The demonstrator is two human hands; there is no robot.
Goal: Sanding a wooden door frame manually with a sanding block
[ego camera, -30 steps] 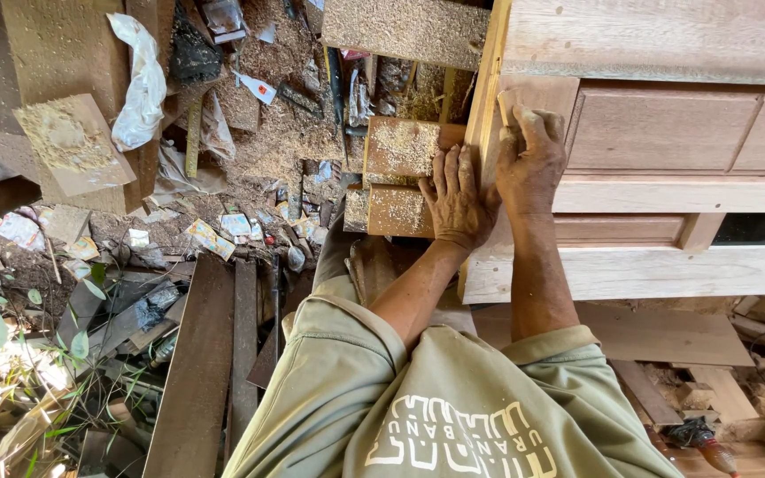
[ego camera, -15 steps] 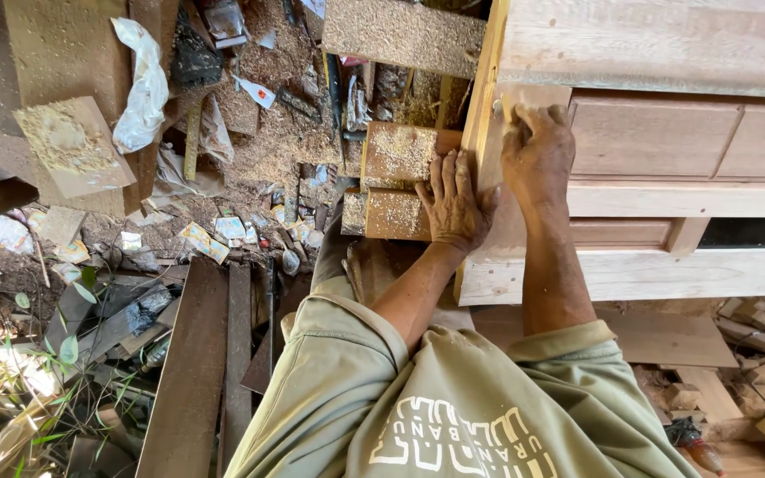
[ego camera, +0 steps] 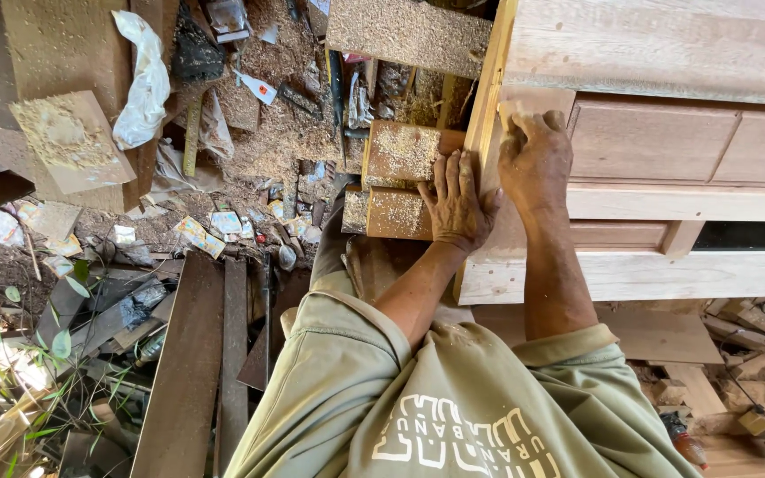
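A pale wooden door frame [ego camera: 630,274] with recessed panels [ego camera: 652,142] lies across the right side. My left hand [ego camera: 458,205] rests flat with fingers spread on the frame's left edge, next to two sawdust-covered wooden blocks [ego camera: 400,181]. My right hand [ego camera: 537,159] is curled and pressed against the frame's corner beside the panel. It pinches a small pale piece [ego camera: 508,112] at its fingertips; I cannot tell what the piece is. My olive sleeves and shirt [ego camera: 453,398] fill the lower middle.
Sawdust, paper scraps and a white plastic bag [ego camera: 143,80] litter the ground at left. Dark planks [ego camera: 192,363] lie at lower left, a dusty board [ego camera: 73,142] at upper left. Wood offcuts [ego camera: 745,363] pile up at lower right.
My right hand slid a little along the frame's corner, away and back, still pressing the pale piece. My left hand stayed put. The view shifted slightly.
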